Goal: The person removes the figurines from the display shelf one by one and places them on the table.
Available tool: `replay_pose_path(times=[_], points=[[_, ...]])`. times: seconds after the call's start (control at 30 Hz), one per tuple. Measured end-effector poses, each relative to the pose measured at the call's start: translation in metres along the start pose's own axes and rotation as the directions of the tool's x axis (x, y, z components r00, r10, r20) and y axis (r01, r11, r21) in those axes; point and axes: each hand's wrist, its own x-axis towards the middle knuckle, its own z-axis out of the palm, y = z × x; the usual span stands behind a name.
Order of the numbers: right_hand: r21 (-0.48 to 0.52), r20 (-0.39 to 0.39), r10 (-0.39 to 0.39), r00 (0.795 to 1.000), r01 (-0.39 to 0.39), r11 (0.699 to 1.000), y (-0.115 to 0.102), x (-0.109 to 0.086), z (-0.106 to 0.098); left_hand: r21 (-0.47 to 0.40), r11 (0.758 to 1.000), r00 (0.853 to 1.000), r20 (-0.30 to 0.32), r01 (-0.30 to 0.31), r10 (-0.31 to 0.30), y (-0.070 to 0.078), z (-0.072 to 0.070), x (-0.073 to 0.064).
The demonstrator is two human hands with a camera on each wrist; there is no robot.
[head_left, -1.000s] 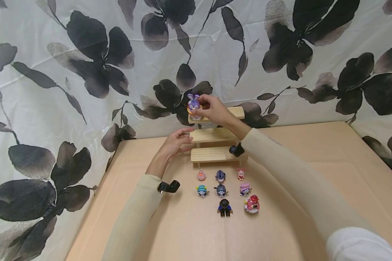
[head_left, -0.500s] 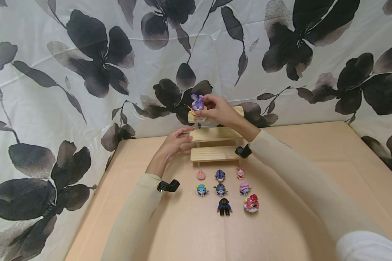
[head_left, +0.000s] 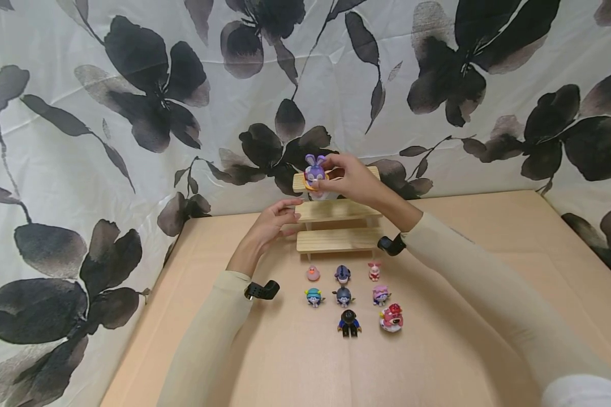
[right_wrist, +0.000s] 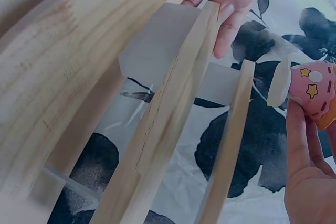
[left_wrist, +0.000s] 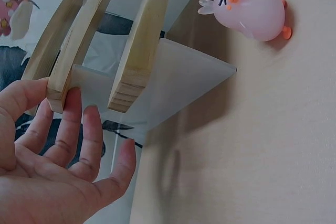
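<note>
My right hand (head_left: 356, 180) pinches a purple rabbit figurine (head_left: 315, 169) upright in front of the top board of a three-tier wooden display stand (head_left: 336, 210). In the right wrist view the figurine (right_wrist: 314, 90) shows a pink side with yellow stars and a white base, apart from the boards. My left hand (head_left: 272, 226) is at the stand's left side. The left wrist view shows its thumb and a finger pinching the end of the middle board (left_wrist: 86, 30), other fingers spread. Translucent side panels (left_wrist: 184, 74) carry the boards.
Before the stand, several small figurines sit in rows: a pink duck (head_left: 313, 273), a dark blue figure (head_left: 343, 274), a small pink figure (head_left: 374, 272), a black-clad figure (head_left: 349, 323) and a red-pink figure (head_left: 391, 318). Behind hangs a floral cloth (head_left: 209, 102).
My right hand has carried the rabbit figurine rightward and a little down, from over the top board's left end to in front of it. The left hand has stayed in place.
</note>
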Motion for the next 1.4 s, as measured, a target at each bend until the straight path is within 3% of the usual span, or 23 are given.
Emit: replay_pose_path(times=[0.63,0.87,1.4], points=[[-0.081,0.108,0.015,0.994,-0.006,0.997,-0.02,-0.045,-0.001,-0.017,1.0,1.0,-0.015,0.009,-0.009,0.0,0.001,-0.002],[-0.037,0.154,0.015,0.988,-0.01,0.999,-0.023,-0.061,0.0,-0.016,1.0,1.0,-0.018,0.013,-0.013,0.001,0.001,-0.003],[-0.062,0.198,0.034,0.98,-0.022,0.998,-0.026,-0.093,0.007,-0.004,1.0,1.0,0.0,0.013,-0.013,0.0,0.0,-0.003]])
